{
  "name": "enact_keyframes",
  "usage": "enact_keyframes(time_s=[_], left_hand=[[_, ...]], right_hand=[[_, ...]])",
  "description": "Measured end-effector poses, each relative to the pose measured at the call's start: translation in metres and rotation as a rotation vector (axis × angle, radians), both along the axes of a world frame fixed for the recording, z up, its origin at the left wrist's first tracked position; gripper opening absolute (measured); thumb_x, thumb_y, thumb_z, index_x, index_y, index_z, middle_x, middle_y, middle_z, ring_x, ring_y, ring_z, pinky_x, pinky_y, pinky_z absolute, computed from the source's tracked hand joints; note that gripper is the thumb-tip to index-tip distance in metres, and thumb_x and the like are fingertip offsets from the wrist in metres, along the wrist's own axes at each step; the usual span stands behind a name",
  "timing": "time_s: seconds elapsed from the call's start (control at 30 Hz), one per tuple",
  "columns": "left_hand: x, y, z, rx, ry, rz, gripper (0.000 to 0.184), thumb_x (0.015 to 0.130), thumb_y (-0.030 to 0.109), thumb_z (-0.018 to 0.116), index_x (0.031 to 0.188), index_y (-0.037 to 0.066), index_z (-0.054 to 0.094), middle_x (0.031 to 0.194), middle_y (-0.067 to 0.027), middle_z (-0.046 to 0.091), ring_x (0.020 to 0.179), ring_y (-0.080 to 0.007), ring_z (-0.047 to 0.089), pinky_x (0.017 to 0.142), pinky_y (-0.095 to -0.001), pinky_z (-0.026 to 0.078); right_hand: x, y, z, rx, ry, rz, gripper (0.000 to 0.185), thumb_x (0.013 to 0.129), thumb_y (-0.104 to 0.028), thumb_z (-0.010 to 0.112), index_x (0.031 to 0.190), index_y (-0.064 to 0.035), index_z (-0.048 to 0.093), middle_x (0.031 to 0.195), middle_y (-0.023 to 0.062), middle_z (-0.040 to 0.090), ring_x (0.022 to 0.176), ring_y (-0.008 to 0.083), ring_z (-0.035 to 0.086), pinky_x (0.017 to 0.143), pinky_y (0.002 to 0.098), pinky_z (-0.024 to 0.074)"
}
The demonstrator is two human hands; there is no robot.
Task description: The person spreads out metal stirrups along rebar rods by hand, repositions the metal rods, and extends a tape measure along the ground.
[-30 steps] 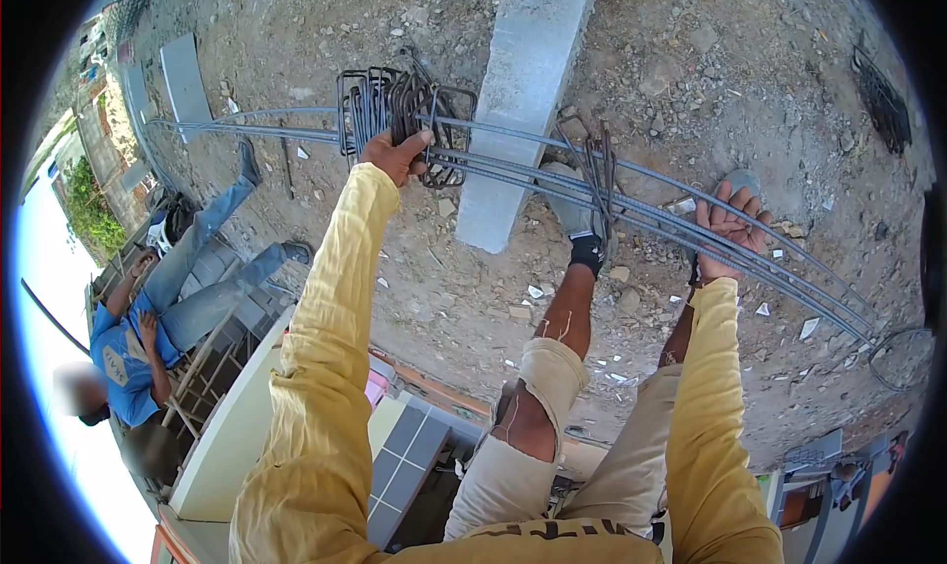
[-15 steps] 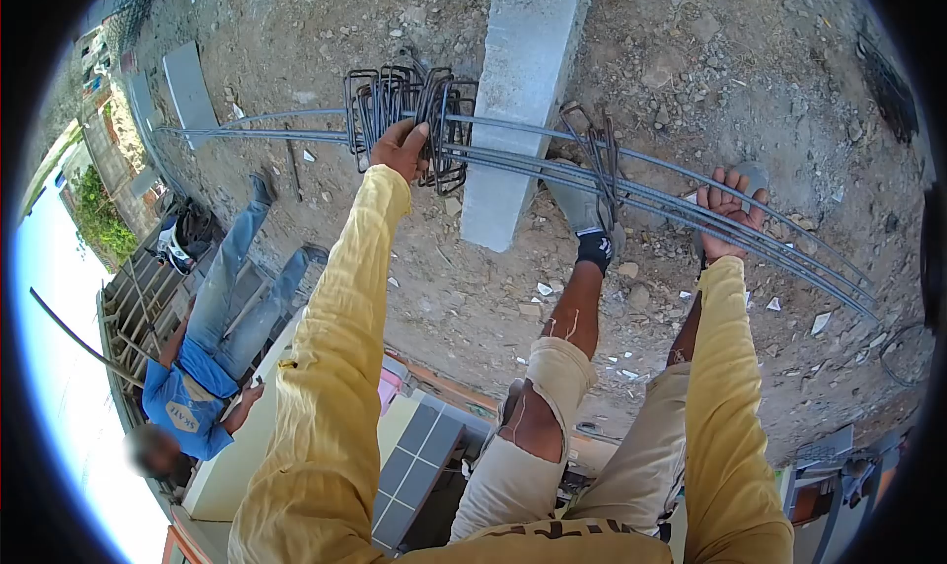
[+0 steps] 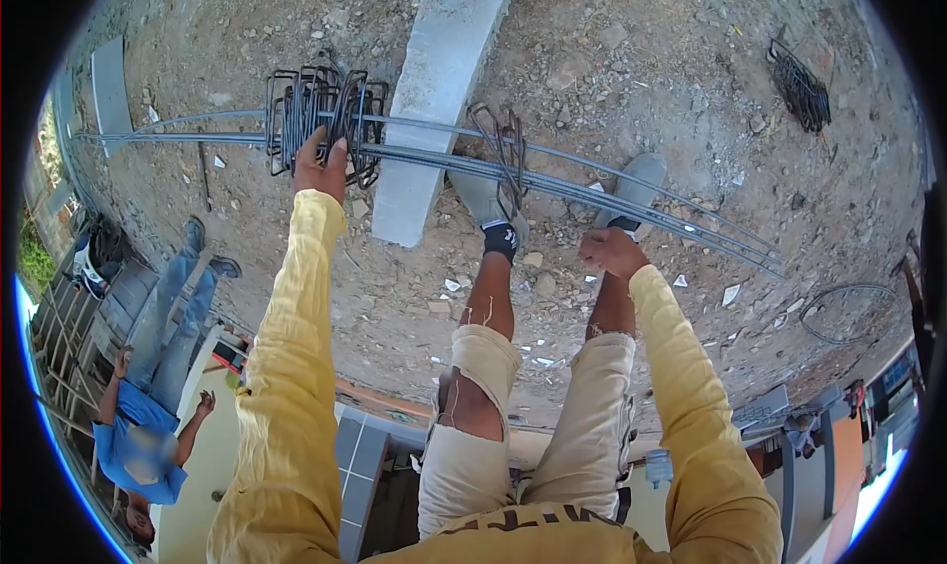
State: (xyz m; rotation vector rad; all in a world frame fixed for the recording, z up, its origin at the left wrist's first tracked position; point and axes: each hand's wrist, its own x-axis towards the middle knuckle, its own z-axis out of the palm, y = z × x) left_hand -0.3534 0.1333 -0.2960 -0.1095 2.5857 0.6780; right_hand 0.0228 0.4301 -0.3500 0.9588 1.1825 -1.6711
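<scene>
Rests the left hand (image 3: 321, 175) against the bundle of bent steel stirrups (image 3: 296, 120), with fingers reaching over and thumb apart from them (cannot tell whether clamped on the steel); holds the right hand (image 3: 614, 253) near the long steel rods (image 3: 424, 156), on the body side of them and seemingly not touching, with fingers curled in together; cannot see inside that curl; sees the rods stretched from side to side in front of the legs, passing through the bundle at left and through a smaller group of stirrups (image 3: 508, 165) between the two hands, and crossing over the pale concrete beam (image 3: 434, 61); stands with both shoes (image 3: 641, 175) on the stony ground (image 3: 631, 91), close under the rods; finds farther out at right a dark pile of bent steel (image 3: 801, 93) and, nearer, a loop of wire (image 3: 834, 339); faces, at far left, a person in a blue shirt (image 3: 118, 421) with both hands raised, near a wooden frame.
</scene>
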Motion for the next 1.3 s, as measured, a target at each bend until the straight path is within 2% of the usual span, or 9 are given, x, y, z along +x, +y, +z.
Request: enact_keyframes(time_s=[0.03,0.13,0.23,0.3,0.5,0.83,1.1,1.2,1.3], left_hand=[[0.010,0.001,0.006,0.031,0.081,0.006,0.040,0.085,0.023,0.064,0.117,0.002,0.056,0.092,-0.0083,0.063,0.072,-0.0129,0.057,0.063,-0.0272,0.048],[0.053,0.011,0.027,0.242,-0.019,0.308,0.019,0.086,0.023,0.063,0.092,0.005,0.059,0.084,-0.0012,0.060,0.065,-0.0080,0.052,0.054,-0.0230,0.042],[0.119,0.044,0.038,0.361,-0.479,0.681,0.025,0.085,0.030,0.064,0.097,0.008,0.059,0.084,-0.0005,0.062,0.065,-0.0093,0.055,0.054,-0.0228,0.046],[0.160,0.053,0.017,0.476,-0.749,0.678,0.037,0.086,0.036,0.064,0.115,0.014,0.055,0.100,0.0007,0.061,0.079,-0.0103,0.057,0.060,-0.0234,0.048],[0.197,0.099,-0.048,0.885,-0.664,0.774,0.028,0.087,0.030,0.062,0.111,0.016,0.055,0.106,0.0024,0.060,0.087,-0.0116,0.056,0.066,-0.0263,0.046],[0.212,0.091,-0.077,0.718,-0.477,0.639,0.017,0.089,0.032,0.059,0.100,0.019,0.058,0.093,0.0047,0.066,0.074,-0.0045,0.050,0.056,-0.0217,0.040],[0.198,0.097,-0.062,0.601,-0.627,0.777,0.015,0.088,0.029,0.059,0.096,0.017,0.058,0.087,0.0027,0.064,0.074,-0.0070,0.052,0.055,-0.0222,0.040],[0.213,0.102,-0.066,0.476,-0.373,0.782,0.018,0.085,0.024,0.062,0.089,0.008,0.055,0.076,-0.0013,0.059,0.064,-0.0108,0.052,0.056,-0.0262,0.042],[0.215,0.124,-0.034,0.448,-0.140,0.668,0.022,0.083,0.021,0.064,0.087,0.001,0.055,0.076,-0.0052,0.058,0.062,-0.0145,0.053,0.058,-0.0288,0.044]], right_hand=[[-0.018,0.009,0.019,0.012,0.072,0.113,0.023,0.084,-0.024,0.060,0.086,-0.0013,0.062,0.072,0.0025,0.060,0.058,0.0102,0.052,0.056,0.0250,0.0416],[-0.081,0.036,0.064,0.135,0.124,-0.284,0.027,0.082,-0.026,0.062,0.092,-0.0011,0.063,0.074,0.0056,0.062,0.063,0.0124,0.056,0.062,0.0268,0.0452],[-0.117,0.059,0.060,0.559,0.364,-0.120,0.031,0.082,-0.030,0.062,0.098,-0.0029,0.064,0.081,0.0106,0.064,0.073,0.0177,0.061,0.071,0.0309,0.0480],[-0.128,0.060,0.042,0.602,0.426,0.049,0.033,0.083,-0.032,0.061,0.101,-0.0043,0.064,0.086,0.0129,0.065,0.081,0.0226,0.062,0.076,0.0335,0.0478],[-0.144,0.033,0.010,0.517,0.433,0.446,0.032,0.087,-0.033,0.054,0.100,-0.0042,0.060,0.093,0.0229,0.061,0.089,0.0404,0.057,0.077,0.0464,0.0439],[-0.175,0.070,0.017,0.636,0.498,0.608,0.032,0.089,-0.036,0.051,0.105,-0.0102,0.061,0.093,0.0182,0.064,0.089,0.0390,0.060,0.077,0.0468,0.0458],[-0.174,0.062,0.018,0.866,0.493,0.619,0.034,0.083,-0.033,0.060,0.108,-0.0100,0.059,0.101,0.0197,0.063,0.094,0.0345,0.061,0.081,0.0464,0.0466],[-0.175,0.042,0.029,1.161,0.607,0.470,0.031,0.080,-0.029,0.063,0.102,-0.0074,0.062,0.093,0.0203,0.065,0.088,0.0334,0.063,0.079,0.0451,0.0472],[-0.187,0.015,0.052,0.799,0.330,0.164,0.032,0.081,-0.032,0.063,0.089,-0.0008,0.063,0.080,0.0167,0.066,0.076,0.0342,0.063,0.071,0.0403,0.0477]])
